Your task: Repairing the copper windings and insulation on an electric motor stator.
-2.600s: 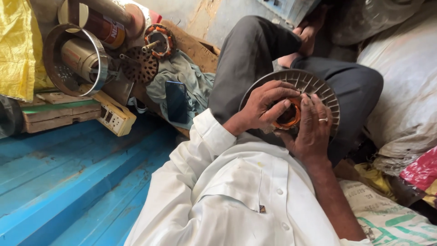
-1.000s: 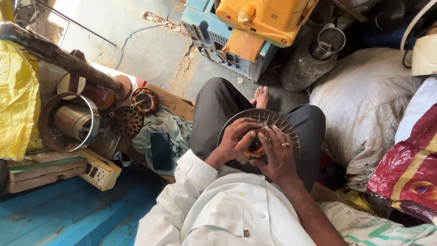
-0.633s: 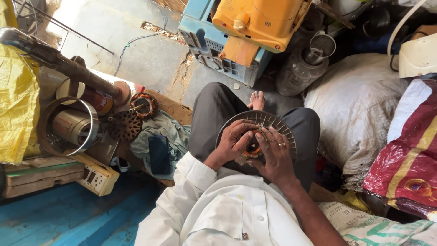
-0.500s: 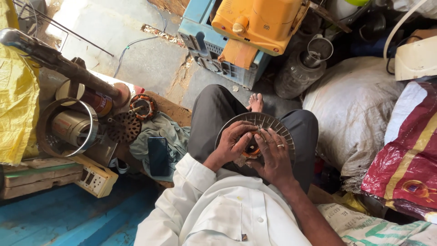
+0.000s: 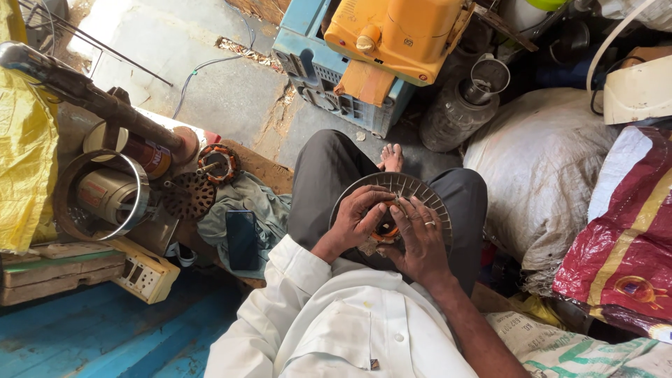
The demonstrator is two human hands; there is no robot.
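Nearest: white shirt (image 5: 350, 329) of the seated person, blue floor (image 5: 84, 336) at left. Both hands work on a round finned motor disc (image 5: 413, 190) resting on the lap, dark trousers (image 5: 329, 175) under it. Left hand (image 5: 357, 220) curls over the disc's near-left rim, fingers bent and close together, tips pressing at the orange copper-wound centre (image 5: 386, 231). Right hand (image 5: 420, 238) lies flat across the disc, fingers slightly spread, ring on one; whether it pinches anything at the hub, can't tell. Left of the knee: dark phone (image 5: 241, 239) lying on a grey-green cloth (image 5: 245, 203), a perforated disc (image 5: 187, 197) and a small wound stator (image 5: 217, 162) just beyond. Metal ring housing (image 5: 98, 196) holds a cylinder inside. Far: blue crate (image 5: 329, 91) with a yellow-orange machine (image 5: 406, 31) sitting on it; white sack (image 5: 539, 175) at right, contents hidden.
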